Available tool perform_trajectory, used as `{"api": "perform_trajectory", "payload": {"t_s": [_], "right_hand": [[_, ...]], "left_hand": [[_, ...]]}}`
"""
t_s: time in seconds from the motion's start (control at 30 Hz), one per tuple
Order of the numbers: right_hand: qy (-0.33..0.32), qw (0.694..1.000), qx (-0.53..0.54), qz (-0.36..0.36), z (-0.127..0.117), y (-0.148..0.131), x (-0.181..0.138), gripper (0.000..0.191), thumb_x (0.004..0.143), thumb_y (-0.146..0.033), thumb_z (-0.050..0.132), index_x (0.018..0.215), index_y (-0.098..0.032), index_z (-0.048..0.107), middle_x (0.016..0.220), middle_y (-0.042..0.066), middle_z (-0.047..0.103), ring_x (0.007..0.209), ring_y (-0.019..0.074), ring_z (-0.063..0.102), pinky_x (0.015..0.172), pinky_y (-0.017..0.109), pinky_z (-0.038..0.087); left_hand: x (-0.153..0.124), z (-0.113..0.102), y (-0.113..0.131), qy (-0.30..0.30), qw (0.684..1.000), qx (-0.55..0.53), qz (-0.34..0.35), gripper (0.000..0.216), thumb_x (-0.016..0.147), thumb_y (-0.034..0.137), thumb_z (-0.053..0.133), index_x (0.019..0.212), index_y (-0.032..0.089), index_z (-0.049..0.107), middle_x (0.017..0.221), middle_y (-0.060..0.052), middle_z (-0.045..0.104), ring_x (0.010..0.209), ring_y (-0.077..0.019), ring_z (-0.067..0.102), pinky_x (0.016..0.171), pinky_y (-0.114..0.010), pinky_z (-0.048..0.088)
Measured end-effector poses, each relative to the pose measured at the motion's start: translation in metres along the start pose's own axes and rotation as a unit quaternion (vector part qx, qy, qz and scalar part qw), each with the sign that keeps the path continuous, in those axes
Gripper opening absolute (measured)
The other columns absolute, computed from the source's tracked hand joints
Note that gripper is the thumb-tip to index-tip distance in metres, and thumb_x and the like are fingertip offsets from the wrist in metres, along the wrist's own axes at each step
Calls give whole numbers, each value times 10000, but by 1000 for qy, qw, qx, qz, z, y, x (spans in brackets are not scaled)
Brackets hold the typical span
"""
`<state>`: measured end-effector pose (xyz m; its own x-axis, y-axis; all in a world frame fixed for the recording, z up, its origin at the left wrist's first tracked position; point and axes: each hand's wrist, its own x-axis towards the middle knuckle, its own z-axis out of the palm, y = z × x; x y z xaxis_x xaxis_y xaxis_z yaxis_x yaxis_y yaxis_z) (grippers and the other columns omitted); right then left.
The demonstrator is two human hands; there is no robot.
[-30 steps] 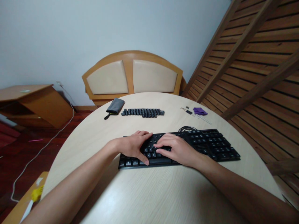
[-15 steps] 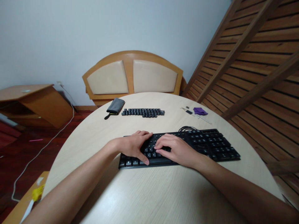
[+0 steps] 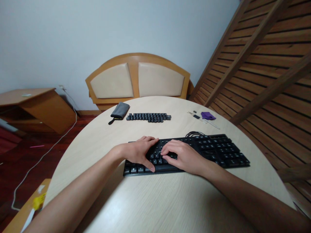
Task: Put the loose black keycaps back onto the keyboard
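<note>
A black computer keyboard (image 3: 233,152) lies on the round table, and both of my hands are on its left and middle part. My left hand (image 3: 139,150) rests across the left end with fingers spread, thumb on the front row and fingertips at the back edge. Bent into a pinch, my right hand (image 3: 186,157) has thumb and index tips close together over the middle letter keys. Whatever sits between those tips is too small to make out. Beyond the keyboard, loose black keycaps (image 3: 148,116) stand in rows. Some keys are hidden under my hands.
A grey cloth pouch (image 3: 120,110) lies left of the keycaps. At the right are a purple cloth (image 3: 208,116) and a thin white stick (image 3: 211,124) beside small tools. The keyboard's coiled cable (image 3: 194,133) bunches behind it. A padded headboard (image 3: 137,77) stands beyond the table (image 3: 102,132).
Almost nothing differs. My right fingertips have shifted very slightly over the same keys; my left hand and the keyboard stay in place.
</note>
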<state>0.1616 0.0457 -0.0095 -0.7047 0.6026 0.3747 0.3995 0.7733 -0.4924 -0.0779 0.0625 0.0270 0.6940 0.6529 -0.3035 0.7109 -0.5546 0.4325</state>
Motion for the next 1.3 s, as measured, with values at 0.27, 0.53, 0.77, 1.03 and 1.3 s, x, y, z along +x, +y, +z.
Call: {"api": "perform_trajectory", "payload": {"t_s": [0.27, 0.53, 0.77, 1.03, 1.3], "right_hand": [[-2, 1000, -24, -17, -2, -4, 0, 91, 891, -148, 637, 934, -205, 694, 969, 38, 742, 930, 193, 670, 887, 342, 504], [11, 998, -64, -22, 2, -6, -1, 71, 902, -160, 637, 896, -202, 694, 945, 39, 751, 901, 193, 680, 862, 349, 500], [17, 997, -76, -26, -1, -10, 0, 71, 891, -152, 644, 877, -199, 694, 938, 33, 764, 884, 197, 700, 846, 350, 489], [-12, 993, -118, 18, 3, -18, 4, 89, 855, -118, 642, 812, -191, 671, 868, 42, 744, 829, 207, 681, 818, 354, 481], [-54, 988, -133, 61, 1, -23, 10, 101, 820, -103, 657, 773, -190, 676, 818, 31, 733, 781, 200, 670, 780, 329, 478]], "left_hand": [[1, -1, 3, -9, 1000, 1, -11, 1189, 660, 675, 746, 1555, 84, 233, 1581, -223, 297, 1453, -339, 296, 1197, -436, 273], [1, -2, 3, -10, 1000, -1, -11, 1185, 656, 669, 748, 1552, 86, 236, 1578, -217, 303, 1453, -352, 291, 1193, -439, 277], [1, -2, 2, -11, 1000, -1, -9, 1167, 664, 666, 736, 1554, 101, 235, 1583, -222, 295, 1452, -358, 289, 1186, -473, 278], [2, -1, 1, -8, 1000, 1, -5, 1168, 664, 668, 742, 1553, 112, 230, 1579, -218, 302, 1451, -363, 286, 1182, -467, 284], [3, -3, 4, -13, 1000, 5, -10, 1168, 652, 655, 751, 1547, 102, 244, 1572, -218, 314, 1439, -366, 305, 1184, -462, 282]]}}
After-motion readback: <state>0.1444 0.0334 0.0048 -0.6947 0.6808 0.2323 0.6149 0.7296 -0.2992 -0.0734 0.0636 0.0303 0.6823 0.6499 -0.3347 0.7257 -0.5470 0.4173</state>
